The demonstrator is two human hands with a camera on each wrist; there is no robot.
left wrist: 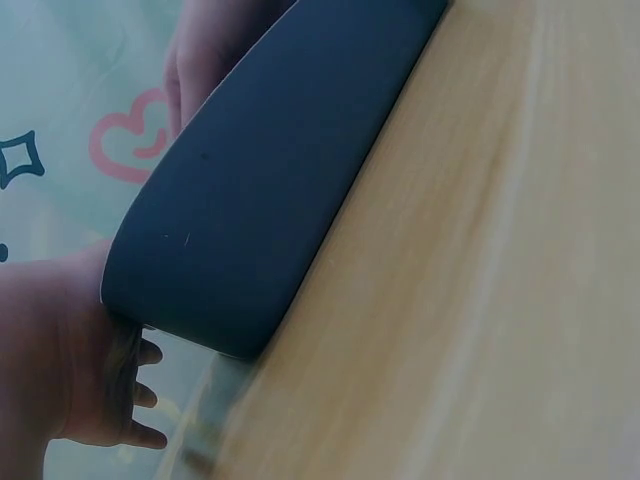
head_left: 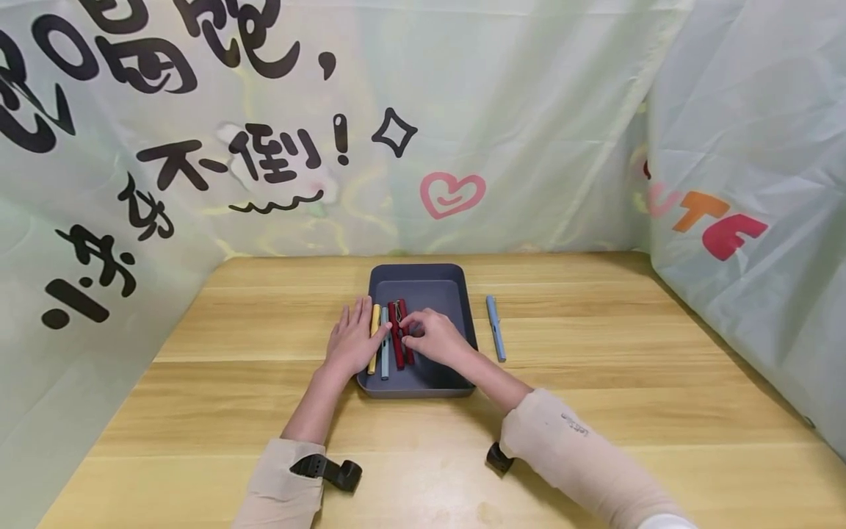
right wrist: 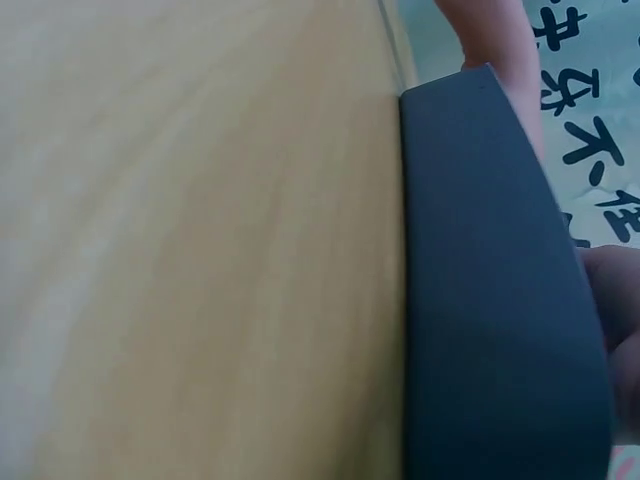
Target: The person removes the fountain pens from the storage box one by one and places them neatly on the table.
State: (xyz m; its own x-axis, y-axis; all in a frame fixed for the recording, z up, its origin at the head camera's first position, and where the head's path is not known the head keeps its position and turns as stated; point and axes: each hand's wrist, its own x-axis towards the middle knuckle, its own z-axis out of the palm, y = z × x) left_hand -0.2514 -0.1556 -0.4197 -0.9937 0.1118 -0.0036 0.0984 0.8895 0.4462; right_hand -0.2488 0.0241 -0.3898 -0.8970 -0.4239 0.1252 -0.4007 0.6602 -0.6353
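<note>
A dark grey tray [head_left: 436, 383] holds a yellow pen [head_left: 374, 339], a pale blue pen [head_left: 385, 360] and two dark red pens side by side, all lying lengthwise in its left half. My left hand [head_left: 350, 342] lies along the left rim, fingers stretched forward, its thumb reaching over the yellow and pale blue pens. Inside the tray, my right hand [head_left: 436, 338] has thumb and forefinger on the right dark red pen [head_left: 409, 357], pinching it beside the left dark red pen [head_left: 396, 345]. Both wrist views show mostly the tray's outer wall [left wrist: 250, 190], which hides the pens.
A blue pen [head_left: 496, 328] lies on the wooden table [head_left: 595, 367] to the right of the tray. Printed cloth [head_left: 529, 132] hangs behind the table and along both sides.
</note>
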